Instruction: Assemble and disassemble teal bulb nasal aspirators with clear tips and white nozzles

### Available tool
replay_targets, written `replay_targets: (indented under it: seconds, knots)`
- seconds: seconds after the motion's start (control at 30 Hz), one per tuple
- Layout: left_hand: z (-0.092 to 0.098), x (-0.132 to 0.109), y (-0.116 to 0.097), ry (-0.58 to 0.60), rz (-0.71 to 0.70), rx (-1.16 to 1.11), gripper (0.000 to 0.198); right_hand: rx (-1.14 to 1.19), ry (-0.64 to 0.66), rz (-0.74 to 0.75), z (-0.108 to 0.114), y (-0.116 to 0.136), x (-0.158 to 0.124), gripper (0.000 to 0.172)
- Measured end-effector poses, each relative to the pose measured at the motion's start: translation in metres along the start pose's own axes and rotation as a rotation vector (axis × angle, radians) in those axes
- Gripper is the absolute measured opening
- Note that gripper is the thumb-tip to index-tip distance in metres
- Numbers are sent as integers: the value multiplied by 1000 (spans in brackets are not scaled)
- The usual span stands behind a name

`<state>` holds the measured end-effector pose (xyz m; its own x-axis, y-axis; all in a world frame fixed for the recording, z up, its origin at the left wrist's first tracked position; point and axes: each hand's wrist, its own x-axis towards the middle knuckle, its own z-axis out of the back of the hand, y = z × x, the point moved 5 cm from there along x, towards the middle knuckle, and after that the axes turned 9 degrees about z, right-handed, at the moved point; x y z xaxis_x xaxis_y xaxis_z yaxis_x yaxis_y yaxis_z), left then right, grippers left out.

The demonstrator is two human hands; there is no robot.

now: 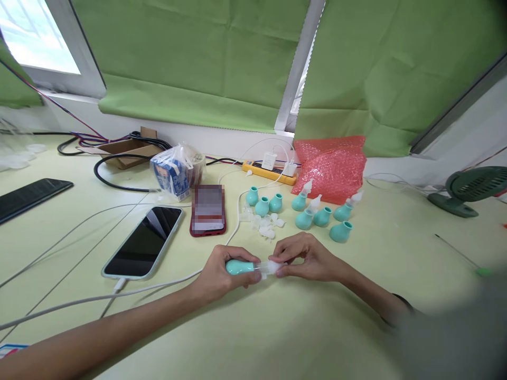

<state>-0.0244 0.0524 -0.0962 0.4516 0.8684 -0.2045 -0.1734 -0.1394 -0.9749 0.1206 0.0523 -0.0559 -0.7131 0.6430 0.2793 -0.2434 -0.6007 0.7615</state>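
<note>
My left hand (pixel 224 272) is closed around a teal squeeze bulb (pixel 238 267), which looks like part of a nasal aspirator. A clear tube piece (pixel 260 267) sticks out of its mouth to the right. With thumb and fingertips, my right hand (pixel 303 257) pinches a whitish soft nozzle (pixel 274 266) at the tube's end; how far the two parts fit together cannot be made out. Beyond my hands lie loose whitish tips (pixel 266 231) in a small heap. Several teal bulbs (pixel 341 231) stand or lie around it, some with a pale nozzle (pixel 315 203) attached.
Left of my hands lie a white-cased phone (pixel 143 243) on a cable and a red-cased phone (pixel 208 210). A yellow power strip (pixel 269 172), a red bubble-wrap bag (pixel 332 169) and a plastic-wrapped package (pixel 176 171) sit farther back. A green fan (pixel 471 187) stands at right.
</note>
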Motion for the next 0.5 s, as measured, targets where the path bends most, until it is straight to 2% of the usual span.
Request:
replay_targets:
  seconds: [0.2,0.33,0.4,0.5]
  knots:
    - [-4,-4,-4,70,-23,-80,20,64,-58,-31,1,2,-2,19]
    - [-8,-8,-8,117,-80,-61,24,52,-162,-29,8,13,-2,17]
    - [-7,-10,-17,87,-180,31,30,1,-262,-31,19,22,-4,14]
    - [-3,-24,-43,-26,-471,188,34,-137,-516,-52,49,36,-12,13]
